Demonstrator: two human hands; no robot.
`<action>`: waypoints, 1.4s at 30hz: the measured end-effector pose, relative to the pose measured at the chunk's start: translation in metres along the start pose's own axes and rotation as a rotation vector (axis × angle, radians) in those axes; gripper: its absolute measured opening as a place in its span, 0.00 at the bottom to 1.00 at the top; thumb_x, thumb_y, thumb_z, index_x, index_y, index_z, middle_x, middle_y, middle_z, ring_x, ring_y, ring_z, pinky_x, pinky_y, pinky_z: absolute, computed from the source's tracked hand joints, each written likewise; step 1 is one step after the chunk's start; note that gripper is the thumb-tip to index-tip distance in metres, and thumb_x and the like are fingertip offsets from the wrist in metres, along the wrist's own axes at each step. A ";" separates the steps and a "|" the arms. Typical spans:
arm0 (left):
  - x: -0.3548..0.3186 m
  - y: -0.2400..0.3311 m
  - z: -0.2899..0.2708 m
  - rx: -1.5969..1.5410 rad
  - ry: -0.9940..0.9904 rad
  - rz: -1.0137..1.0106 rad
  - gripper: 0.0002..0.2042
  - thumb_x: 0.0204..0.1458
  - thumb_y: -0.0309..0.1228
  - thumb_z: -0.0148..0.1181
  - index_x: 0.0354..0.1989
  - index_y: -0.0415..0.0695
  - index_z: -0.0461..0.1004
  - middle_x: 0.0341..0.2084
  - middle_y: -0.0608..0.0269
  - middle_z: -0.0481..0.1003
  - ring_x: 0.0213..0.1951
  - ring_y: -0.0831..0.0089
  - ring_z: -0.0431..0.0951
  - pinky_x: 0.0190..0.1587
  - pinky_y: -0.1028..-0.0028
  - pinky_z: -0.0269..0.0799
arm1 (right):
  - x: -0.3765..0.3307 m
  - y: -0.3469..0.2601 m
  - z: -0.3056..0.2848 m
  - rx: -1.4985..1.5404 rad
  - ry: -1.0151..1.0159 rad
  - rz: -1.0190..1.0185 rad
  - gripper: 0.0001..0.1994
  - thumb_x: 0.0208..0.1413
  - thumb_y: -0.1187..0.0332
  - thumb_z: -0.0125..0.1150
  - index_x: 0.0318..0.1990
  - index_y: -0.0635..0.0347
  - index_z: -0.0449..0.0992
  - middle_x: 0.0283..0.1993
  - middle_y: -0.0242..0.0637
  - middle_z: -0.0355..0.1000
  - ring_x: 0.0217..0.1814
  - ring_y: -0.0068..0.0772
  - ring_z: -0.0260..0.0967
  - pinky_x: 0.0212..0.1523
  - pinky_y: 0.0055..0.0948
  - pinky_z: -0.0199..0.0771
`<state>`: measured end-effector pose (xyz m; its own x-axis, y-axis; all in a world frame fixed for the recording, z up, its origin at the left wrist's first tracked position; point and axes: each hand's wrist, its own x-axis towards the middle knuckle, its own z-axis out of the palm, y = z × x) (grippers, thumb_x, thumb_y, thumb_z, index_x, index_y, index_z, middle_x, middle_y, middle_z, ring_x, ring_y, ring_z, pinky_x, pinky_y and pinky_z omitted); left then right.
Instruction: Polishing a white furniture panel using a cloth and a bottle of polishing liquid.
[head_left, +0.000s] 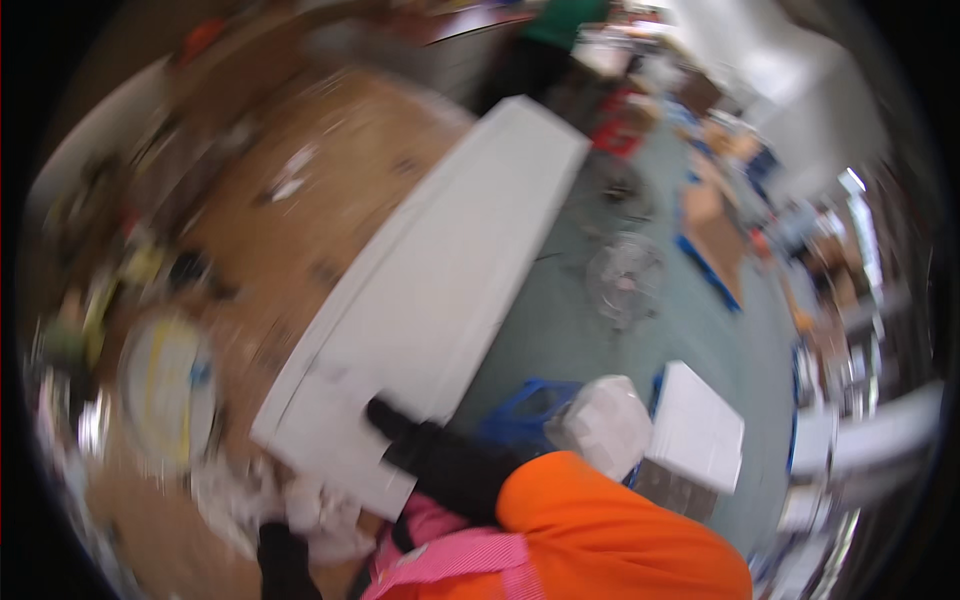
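Noted long white panel [440, 260], slanting roughly 7 to 1 o'clock. Observed right hand [428, 452] over near end, digits spread, probably steadying; cannot tell if gripping. Located left hand [284, 562] at 7, beside crumpled white plastic [325, 515]; too blurred to judge closure.

Right arm, one: orange sleeve [610, 520], extending from lower right toward upper left. Right hand [435, 452], one: black-covered, blurred, fingers [385, 416] pointing left. Left hand [285, 562], one: black-covered, at lower edge; grip indistinct.
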<state>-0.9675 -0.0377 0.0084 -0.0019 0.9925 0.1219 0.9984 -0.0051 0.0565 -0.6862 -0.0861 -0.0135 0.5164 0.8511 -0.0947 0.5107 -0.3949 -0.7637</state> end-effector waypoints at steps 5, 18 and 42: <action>0.006 0.002 -0.013 -0.285 0.004 0.097 0.31 0.49 0.57 0.65 0.50 0.41 0.79 0.48 0.46 0.79 0.55 0.50 0.75 0.61 0.56 0.67 | 0.011 0.014 -0.055 1.021 -0.144 0.529 0.15 0.68 0.56 0.56 0.52 0.56 0.76 0.37 0.26 0.71 0.30 0.20 0.67 0.27 0.24 0.67; 0.007 -0.006 -0.010 -0.335 -0.077 0.092 0.38 0.42 0.54 0.72 0.61 0.45 0.71 0.57 0.52 0.71 0.61 0.54 0.68 0.67 0.57 0.58 | -0.002 -0.019 -0.007 -0.101 0.177 -0.283 0.16 0.57 0.69 0.63 0.53 0.54 0.81 0.37 0.43 0.77 0.37 0.46 0.75 0.39 0.38 0.76; 0.004 -0.004 -0.014 -0.307 -0.225 0.109 0.33 0.46 0.40 0.70 0.63 0.43 0.69 0.57 0.46 0.73 0.61 0.46 0.68 0.68 0.54 0.58 | -0.012 0.006 0.039 -0.602 0.298 -0.421 0.18 0.66 0.56 0.52 0.56 0.55 0.76 0.44 0.46 0.77 0.42 0.50 0.76 0.39 0.43 0.75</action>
<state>-0.9720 -0.0350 0.0222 0.1499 0.9859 -0.0743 0.9287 -0.1147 0.3526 -0.7164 -0.0852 -0.0415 0.3159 0.8756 0.3653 0.9441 -0.2518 -0.2129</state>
